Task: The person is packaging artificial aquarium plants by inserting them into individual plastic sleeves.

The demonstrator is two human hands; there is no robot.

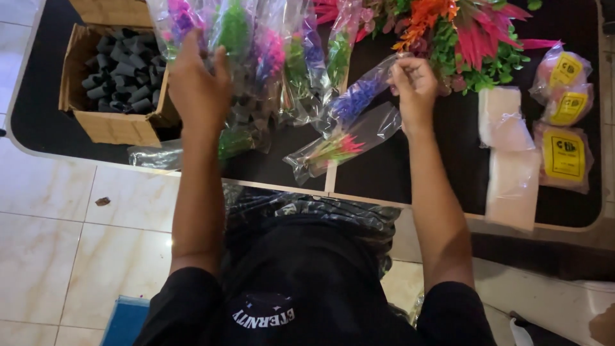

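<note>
A clear bag with a purple plant (pixel 359 96) hangs slanted from the right grip (pixel 413 86). More bagged plants (pixel 256 57) stand bunched under the left grip (pixel 195 83).

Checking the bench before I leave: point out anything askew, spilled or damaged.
Nothing looks spilled or damaged. One clear sleeve with a pink and green plastic plant lies slanted near the table's front edge, apart from the bunch under the left hand. The cardboard box sits slightly skewed.

Just one cam here, strapped to the person's head, looking steeply down past their chest at the black tabletop (pixel 384 173) and pale tiled floor (pixel 57 243), pretty close in.
</note>
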